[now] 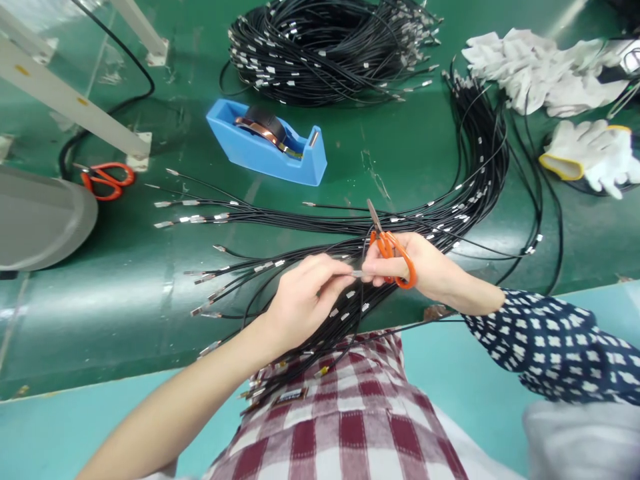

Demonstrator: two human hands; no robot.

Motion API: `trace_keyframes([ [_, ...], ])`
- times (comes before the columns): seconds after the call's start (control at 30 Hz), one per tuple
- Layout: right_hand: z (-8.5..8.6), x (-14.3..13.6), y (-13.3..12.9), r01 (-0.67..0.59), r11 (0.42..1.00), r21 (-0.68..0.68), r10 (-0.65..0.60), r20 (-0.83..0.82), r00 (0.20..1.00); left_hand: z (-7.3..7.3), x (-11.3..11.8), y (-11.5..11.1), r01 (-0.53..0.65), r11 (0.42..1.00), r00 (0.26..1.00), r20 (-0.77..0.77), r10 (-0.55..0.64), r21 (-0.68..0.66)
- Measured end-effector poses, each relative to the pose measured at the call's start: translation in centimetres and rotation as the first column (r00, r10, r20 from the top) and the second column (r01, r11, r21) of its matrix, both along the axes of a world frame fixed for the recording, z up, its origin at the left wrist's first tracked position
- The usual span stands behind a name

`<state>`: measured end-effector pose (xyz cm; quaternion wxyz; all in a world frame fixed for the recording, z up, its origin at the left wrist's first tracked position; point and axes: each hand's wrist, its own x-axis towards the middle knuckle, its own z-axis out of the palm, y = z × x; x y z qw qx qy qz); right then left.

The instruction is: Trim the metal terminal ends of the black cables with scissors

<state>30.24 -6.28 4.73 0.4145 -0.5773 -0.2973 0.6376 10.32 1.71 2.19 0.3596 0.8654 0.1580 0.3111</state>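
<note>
My left hand (310,290) pinches a small silvery cable end (357,273) between thumb and fingertips. Facing it, my right hand (425,263) has its thumb and finger closed at the other side of that same piece. Orange-handled scissors (386,245) also sit in my right hand, a loop hooked over the fingers, blades pointing away from me. Under both hands runs a bundle of thin black cables (300,223) with white labels and metal ends, partly hidden by the hands. Some cables hang over the table edge onto a checked apron (360,400).
Beyond the bundle stands a blue tape dispenser (273,150). A large coil of black cables (320,73) lies at the back. White gloves (540,73) are at the right. Another orange scissors (107,180), a grey round object (45,220) and a white metal frame (80,100) occupy the left.
</note>
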Motion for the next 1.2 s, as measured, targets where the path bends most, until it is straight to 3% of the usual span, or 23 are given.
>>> trace_keyframes([
  [0.3, -0.9, 0.4, 0.1, -0.032, 0.999, -0.011, 0.031, -0.073, 0.997, -0.1, 0.4, 0.6, 0.047, 0.997, 0.996, 0.075, -0.051, 0.060],
  [0.37, -0.9, 0.5, 0.1, -0.072, 0.997, -0.016, 0.071, -0.018, 0.997, 0.0, 0.5, 0.6, 0.025, 0.998, 0.997, 0.072, -0.029, 0.056],
  [0.43, -0.5, 0.9, -0.1, -0.138, 0.990, 0.010, 0.135, 0.167, 0.977, 0.1, 0.5, 0.7, 0.006, 0.999, 0.999, 0.039, -0.007, 0.039],
  [0.5, 0.4, 1.4, -0.4, -0.260, 0.962, 0.080, 0.186, 0.507, 0.842, 0.3, 0.4, 0.7, -0.004, 1.000, 1.000, -0.015, 0.005, 0.004],
  [0.57, 1.6, 1.9, -0.8, -0.432, 0.894, 0.122, 0.150, 0.826, 0.544, 0.5, 0.2, 0.7, -0.008, 1.000, 0.998, -0.065, 0.006, -0.026],
  [0.63, 2.8, 2.2, -1.1, -0.552, 0.830, 0.078, 0.103, 0.952, 0.289, 0.7, 0.2, 0.7, -0.006, 0.999, 0.995, -0.099, 0.002, -0.034],
  [0.73, 3.9, 2.5, -1.5, -0.623, 0.780, -0.051, 0.112, 0.992, 0.059, 1.0, 0.2, 0.7, 0.003, 1.000, 0.992, -0.128, -0.006, -0.025],
  [0.87, 4.1, 2.4, -1.8, -0.647, 0.741, -0.183, 0.132, 0.983, -0.127, 1.2, 0.3, 0.5, 0.006, 0.999, 0.988, -0.153, -0.012, -0.042],
  [1.2, 5.5, 1.8, -1.3, -0.622, 0.665, -0.413, 0.159, 0.892, -0.422, 1.9, 0.3, 0.1, 0.028, 0.999, 0.972, -0.234, -0.036, -0.037],
])
